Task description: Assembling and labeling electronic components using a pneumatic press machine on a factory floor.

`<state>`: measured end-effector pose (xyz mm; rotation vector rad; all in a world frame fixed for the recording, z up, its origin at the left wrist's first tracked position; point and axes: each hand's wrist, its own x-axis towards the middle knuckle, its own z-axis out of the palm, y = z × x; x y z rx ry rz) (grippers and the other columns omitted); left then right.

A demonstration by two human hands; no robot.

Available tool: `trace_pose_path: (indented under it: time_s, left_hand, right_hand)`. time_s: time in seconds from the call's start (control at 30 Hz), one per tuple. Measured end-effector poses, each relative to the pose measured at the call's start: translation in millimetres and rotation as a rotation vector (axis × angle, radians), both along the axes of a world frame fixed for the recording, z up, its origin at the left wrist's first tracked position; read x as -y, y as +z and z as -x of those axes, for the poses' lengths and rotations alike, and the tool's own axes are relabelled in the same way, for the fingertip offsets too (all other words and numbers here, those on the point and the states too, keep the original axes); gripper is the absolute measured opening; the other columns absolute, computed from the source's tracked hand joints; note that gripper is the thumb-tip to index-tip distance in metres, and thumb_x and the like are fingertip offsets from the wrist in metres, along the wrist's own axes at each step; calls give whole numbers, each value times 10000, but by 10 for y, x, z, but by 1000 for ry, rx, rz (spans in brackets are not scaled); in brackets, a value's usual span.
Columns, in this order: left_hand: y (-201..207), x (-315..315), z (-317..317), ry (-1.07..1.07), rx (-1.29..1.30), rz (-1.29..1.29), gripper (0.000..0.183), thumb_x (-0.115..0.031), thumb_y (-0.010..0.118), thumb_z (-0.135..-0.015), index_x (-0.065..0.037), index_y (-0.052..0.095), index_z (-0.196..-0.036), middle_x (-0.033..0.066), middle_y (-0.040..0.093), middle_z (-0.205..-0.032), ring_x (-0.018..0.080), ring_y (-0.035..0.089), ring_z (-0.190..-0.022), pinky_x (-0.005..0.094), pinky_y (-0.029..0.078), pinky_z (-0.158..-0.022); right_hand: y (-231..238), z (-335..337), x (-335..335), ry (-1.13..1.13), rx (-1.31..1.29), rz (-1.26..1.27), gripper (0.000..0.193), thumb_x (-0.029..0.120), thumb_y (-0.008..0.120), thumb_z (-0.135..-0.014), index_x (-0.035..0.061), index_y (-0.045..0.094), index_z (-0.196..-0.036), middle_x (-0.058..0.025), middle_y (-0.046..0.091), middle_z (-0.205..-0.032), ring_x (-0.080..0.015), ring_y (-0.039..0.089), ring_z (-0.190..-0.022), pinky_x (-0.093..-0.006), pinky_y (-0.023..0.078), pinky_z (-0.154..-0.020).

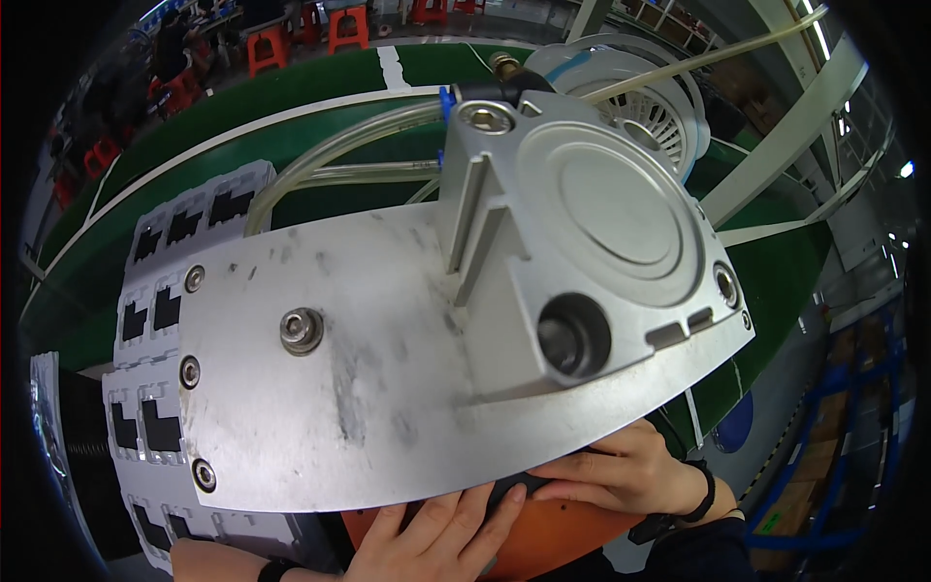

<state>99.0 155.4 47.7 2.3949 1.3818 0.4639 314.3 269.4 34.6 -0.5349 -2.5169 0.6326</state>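
Below the front edge of a silver metal plate [281,427], both of my hands work at a small dark flat part [512,488] over an orange base [572,524]. My left hand [436,533] has its fingers stretched and apart; one fingertip touches the dark part, while others disappear at the plate's edge. From the right, my right hand [630,470] pinches the dark part's edge with fingers close together, its thumb hidden. Most of the dark part lies out of sight beneath the plate. A silver pneumatic cylinder block [621,213] stands on the plate, close above my hands.
White trays [145,369] with black L-shaped pieces lie left of the plate. Clear air tubes [349,145] run to the cylinder. Behind it, a white fan [669,107] rests on the green bench [281,145]. Blue shelving [853,436] with cartons stands at right.
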Motion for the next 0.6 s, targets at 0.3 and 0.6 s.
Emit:
trace_pose_path:
  time_s: [0.3, 0.6]
  left_hand:
    - [18, -4, 12, -49, -115, 30, 827, -568, 619, -759, -27, 448, -1362, 247, 351, -1439, 374, 335, -1340, 537, 214, -1087]
    - [29, 4, 16, -35, -111, 10, 819, -558, 630, -758, -26, 455, -1355, 252, 365, -1425, 382, 352, -1326, 528, 214, -1092]
  right_hand:
    - [-5, 8, -10, 13, -11, 16, 298, 186, 791, -692, 65, 713, -953, -81, 639, -1081, -202, 625, -896, -291, 500, -728]
    - [25, 28, 2, 6, -14, 2, 281, 172, 791, -682, 57, 701, -923, -78, 629, -1080, -231, 597, -914, -330, 500, -805]
